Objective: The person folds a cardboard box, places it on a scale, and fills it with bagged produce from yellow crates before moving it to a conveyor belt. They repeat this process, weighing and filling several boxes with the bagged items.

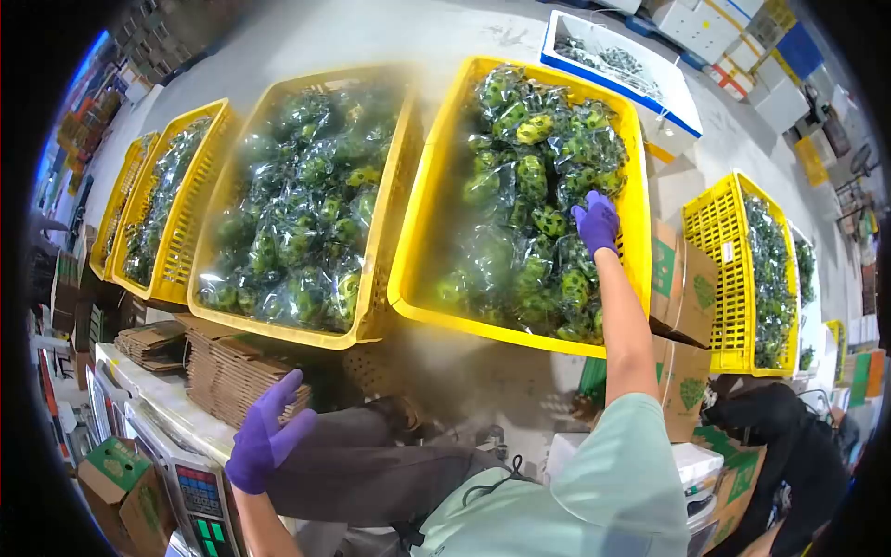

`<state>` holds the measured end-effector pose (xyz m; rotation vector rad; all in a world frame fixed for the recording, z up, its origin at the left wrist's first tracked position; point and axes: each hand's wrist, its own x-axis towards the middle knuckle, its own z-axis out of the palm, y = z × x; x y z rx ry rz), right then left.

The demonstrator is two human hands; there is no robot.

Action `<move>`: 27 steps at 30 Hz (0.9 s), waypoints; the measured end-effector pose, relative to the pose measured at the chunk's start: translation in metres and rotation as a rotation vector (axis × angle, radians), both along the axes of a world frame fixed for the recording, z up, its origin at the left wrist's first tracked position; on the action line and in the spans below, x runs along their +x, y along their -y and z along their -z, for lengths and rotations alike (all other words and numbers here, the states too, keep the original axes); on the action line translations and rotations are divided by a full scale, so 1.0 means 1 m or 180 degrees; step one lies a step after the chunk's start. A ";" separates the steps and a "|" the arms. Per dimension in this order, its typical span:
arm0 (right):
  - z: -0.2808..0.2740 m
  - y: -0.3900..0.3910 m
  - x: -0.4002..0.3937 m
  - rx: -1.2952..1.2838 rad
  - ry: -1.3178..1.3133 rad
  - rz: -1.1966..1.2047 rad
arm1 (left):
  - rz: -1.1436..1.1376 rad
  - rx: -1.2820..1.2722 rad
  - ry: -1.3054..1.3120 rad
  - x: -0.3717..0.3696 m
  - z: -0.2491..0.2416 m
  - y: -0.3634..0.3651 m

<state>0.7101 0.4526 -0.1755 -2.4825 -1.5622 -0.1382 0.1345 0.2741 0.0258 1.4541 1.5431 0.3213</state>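
Far left, yellow crates (193, 243) with bagged greens in them. Below, a cardboard box (125, 487), a scale (202, 497) with a lit keypad, and a stack of flat cartons (223, 376). Left hand (264, 441), purple glove, is up in front of the person's leg, near the cartons and the scale; fingers spread, nothing in the grip.

Next over, the middle crate (264, 327), yellow, full of clear bags of green produce. Right beside it, the work crate (506, 334), brighter yellow, packed with the same bags (532, 176); these are the things being handled. Right hand (597, 225), purple glove, reaches over the near rim and rests on bags along the crate's right side, fingers bent and apart. Whether it pinches film or only presses, can't tell; the fingertips are partly lost against the shiny plastic.

Behind the work crate, a white foam box (685, 113) holding more greens. To the right, printed cartons (685, 288), another crate (727, 278) on its own stack, a person in dark clothes (789, 427) bending below.

Step in hand looks like sorting or picking among bags. Next move calls for a firm hold on one bag's loose film and a straight lift, without dragging neighbours.
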 end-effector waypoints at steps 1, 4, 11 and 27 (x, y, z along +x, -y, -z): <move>0.003 0.000 0.002 0.0041 -0.0199 -0.0210 | 0.0154 0.0122 -0.0140 -0.001 0.002 0.001; 0.009 0.004 0.004 0.0302 -0.0507 -0.0590 | 0.0009 0.0110 -0.0041 0.003 -0.001 0.000; 0.000 0.024 -0.008 0.1291 -0.2085 -0.0837 | 0.0009 0.0151 -0.0022 0.003 -0.004 -0.002; -0.092 -0.031 -0.124 0.2352 -0.5988 -0.1211 | -0.0220 0.0064 0.0235 -0.007 0.002 0.001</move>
